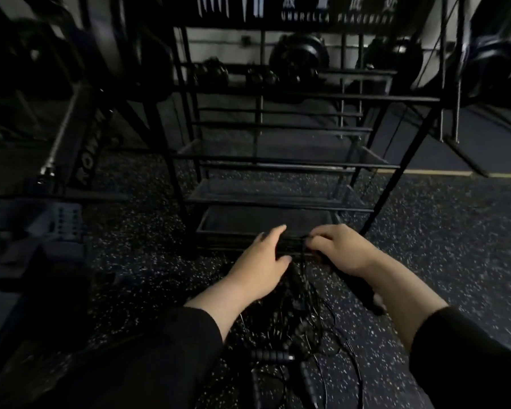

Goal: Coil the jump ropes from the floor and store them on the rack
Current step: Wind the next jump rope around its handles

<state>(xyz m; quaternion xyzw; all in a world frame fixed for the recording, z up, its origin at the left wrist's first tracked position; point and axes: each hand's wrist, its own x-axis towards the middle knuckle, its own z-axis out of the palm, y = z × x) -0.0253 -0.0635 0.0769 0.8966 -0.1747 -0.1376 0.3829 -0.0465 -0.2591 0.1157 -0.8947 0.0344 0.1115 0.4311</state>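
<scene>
A tangle of jump ropes (295,343) lies uncoiled on the speckled floor (425,261) below both wrists, while the left hand (261,258) and right hand (341,249) grip one dark bundle at the rack (278,166)'s lowest shelf, so most coiling seems left.

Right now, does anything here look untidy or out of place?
Yes. The jump ropes lie in a loose tangle on the speckled floor, cords crossing, handles scattered, just before the rack.
</scene>
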